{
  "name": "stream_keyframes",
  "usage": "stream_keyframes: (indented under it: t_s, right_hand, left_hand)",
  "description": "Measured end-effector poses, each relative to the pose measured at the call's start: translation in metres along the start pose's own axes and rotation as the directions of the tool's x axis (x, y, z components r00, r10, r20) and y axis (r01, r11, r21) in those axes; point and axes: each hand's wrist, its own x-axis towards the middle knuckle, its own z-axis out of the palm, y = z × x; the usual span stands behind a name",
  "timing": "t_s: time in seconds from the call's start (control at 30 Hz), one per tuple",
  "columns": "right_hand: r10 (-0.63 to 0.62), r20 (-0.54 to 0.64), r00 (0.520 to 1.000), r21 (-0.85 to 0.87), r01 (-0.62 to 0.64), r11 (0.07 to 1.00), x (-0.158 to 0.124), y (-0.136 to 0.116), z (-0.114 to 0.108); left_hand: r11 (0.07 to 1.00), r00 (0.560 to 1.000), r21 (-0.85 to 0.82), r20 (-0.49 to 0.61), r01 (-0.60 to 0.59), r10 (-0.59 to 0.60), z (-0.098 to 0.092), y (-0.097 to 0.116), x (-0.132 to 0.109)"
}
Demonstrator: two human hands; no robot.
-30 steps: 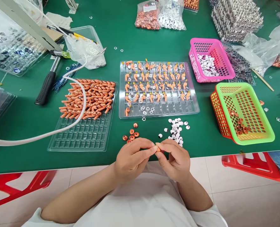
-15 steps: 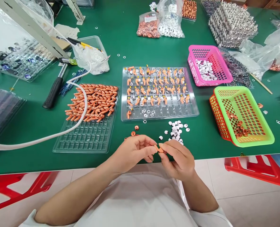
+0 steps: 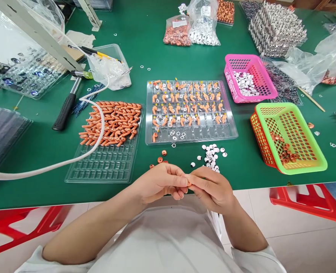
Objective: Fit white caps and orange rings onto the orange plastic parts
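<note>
In the head view, less of the orange piece (image 3: 189, 184) is showing than half a second ago: left hand (image 3: 166, 182) and right hand (image 3: 211, 186) are pinching it, apparently firming the hold. From there, the surface (image 3: 239, 167) is ending at 6 o'clock, the clear tray (image 3: 227, 132) is lying at 12, and room is opening at 2, between white discs (image 3: 210, 156) and green basket (image 3: 305, 169).

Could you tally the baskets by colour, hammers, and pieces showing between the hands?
Pink basket: 1
Green basket: 1
Red-orange basket, under the green: 1
Hammer: 1
Orange piece, between left hand and right hand: 1
Total: 5
</note>
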Motion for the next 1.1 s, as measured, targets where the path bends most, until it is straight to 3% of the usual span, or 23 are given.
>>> stream_keyframes:
  t_s: [0.2, 0.53, 0.73, 1.1]
  right_hand:
    - [0.101, 0.005, 0.995, 0.004, -0.101, 0.995, -0.004, 0.002, -0.001]
    - [0.171, 0.025, 0.985, 0.183, -0.172, 0.968, 0.001, 0.002, 0.0]
    - [0.175, -0.007, 0.985, 0.175, -0.171, 0.97, 0.003, 0.002, 0.0]
    - [0.167, 0.004, 0.986, 0.164, -0.165, 0.972, 0.001, 0.007, -0.003]
  left_hand:
    - [0.998, 0.999, -0.05, -0.03, -0.042, 0.04, 0.0, -0.006, 0.002]
    - [0.994, 0.995, -0.084, -0.081, -0.064, 0.057, 0.004, -0.006, 0.002]
    - [0.99, 0.991, -0.113, -0.111, -0.089, 0.077, 0.004, -0.01, 0.004]
    - [0.99, 0.993, -0.099, -0.069, -0.101, 0.094, 0.006, -0.012, 0.0]
